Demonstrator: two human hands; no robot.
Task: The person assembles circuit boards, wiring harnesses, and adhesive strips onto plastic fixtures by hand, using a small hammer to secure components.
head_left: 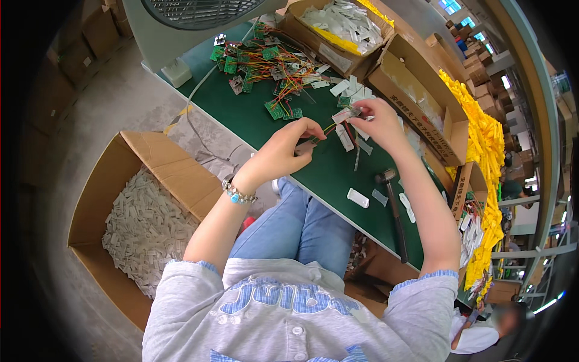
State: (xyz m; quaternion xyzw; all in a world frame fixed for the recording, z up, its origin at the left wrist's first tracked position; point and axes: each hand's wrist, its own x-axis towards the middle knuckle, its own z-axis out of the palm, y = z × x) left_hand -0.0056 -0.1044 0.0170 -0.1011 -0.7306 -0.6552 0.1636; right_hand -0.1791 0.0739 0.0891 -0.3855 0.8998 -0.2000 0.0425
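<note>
My left hand (283, 148) is curled over the green table, its thumb and fingers around a small greyish piece (306, 146) partly hidden by the fingers. Thin red, yellow and green wires (329, 128) run from there towards my right hand (381, 125). Between thumb and fingertips, that hand pinches a small circuit board (354, 113). White plastic casings (344, 138) lie just under and beside it. Beyond my hands spreads a heap of green circuit boards (270, 53) with coloured wires.
A black-handled hammer (395, 211) lies by my right forearm, near a white casing (357, 198). Cardboard boxes (386, 72) line the table's far side, beside yellow pieces (476, 133). A fan (202, 12) stands far left. On the floor, a carton (172, 175) holds white pieces.
</note>
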